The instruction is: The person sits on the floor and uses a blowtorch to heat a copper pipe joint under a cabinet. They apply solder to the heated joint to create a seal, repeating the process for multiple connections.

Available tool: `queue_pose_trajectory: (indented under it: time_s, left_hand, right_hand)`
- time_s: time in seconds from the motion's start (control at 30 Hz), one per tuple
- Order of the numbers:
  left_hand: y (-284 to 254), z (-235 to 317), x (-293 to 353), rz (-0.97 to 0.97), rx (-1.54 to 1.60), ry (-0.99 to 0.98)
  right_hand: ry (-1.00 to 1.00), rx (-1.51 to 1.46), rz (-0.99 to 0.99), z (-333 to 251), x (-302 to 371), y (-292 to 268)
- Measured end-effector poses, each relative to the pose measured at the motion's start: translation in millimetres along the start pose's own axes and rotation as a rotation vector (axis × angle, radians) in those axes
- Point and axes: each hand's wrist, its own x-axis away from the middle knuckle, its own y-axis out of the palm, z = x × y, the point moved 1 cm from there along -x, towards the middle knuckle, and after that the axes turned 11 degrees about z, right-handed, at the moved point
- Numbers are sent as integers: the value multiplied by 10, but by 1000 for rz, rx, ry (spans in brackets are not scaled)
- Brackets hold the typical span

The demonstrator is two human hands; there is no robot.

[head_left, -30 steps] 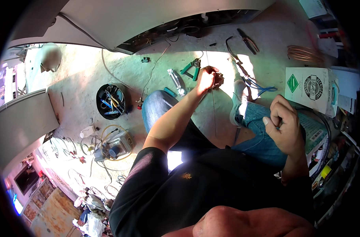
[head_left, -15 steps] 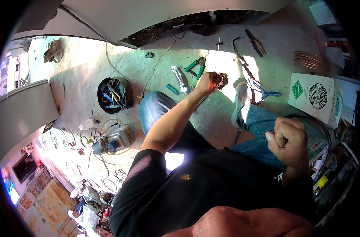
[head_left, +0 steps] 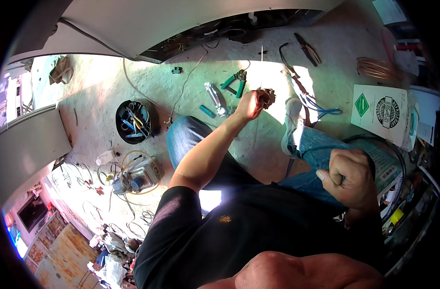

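Note:
My left hand (head_left: 250, 105) reaches forward over the floor, closed on a brown crumpled piece (head_left: 265, 98) whose material I cannot make out. A thin, light-coloured rod (head_left: 262, 62) sticks out beyond that hand, and a fine line continues on the near side of it. Close by on the floor lie green-handled pliers (head_left: 235, 84), a shiny silver packet (head_left: 215, 96) and a small teal bar (head_left: 207, 111). My right hand (head_left: 350, 176) makes a fist above my right thigh. Whatever may be inside it is hidden by the curled fingers.
A black tub of hand tools (head_left: 134, 139) stands left of my knee, with a pump-like device (head_left: 138, 178) nearer me. Pliers (head_left: 307, 49), blue tubing (head_left: 321, 111), a copper coil (head_left: 374, 69) and a white carton (head_left: 380, 111) lie right. A large appliance (head_left: 147, 29) spans the far side.
The whole view has shifted slightly. More of the thin rod shows around my left hand, which keeps its hold on the brown piece. My right fist stays above the thigh.

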Motion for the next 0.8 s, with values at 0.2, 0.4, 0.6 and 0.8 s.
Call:
queue_pose_trajectory:
  time_s: [0.2,0.4,0.6,0.8]
  left_hand:
    - [377,-573,-144,-145,1145,-214]
    - [237,-163,24,-105,719,97]
    - [102,102,91,-72,518,97]
    - [164,-199,17,-166,889,61]
  right_hand:
    - [6,28,-51,34,26,23]
    - [35,67,-98,16,5,18]
    - [59,112,-129,-12,-21,21]
    - [70,114,-178,-35,-40,18]
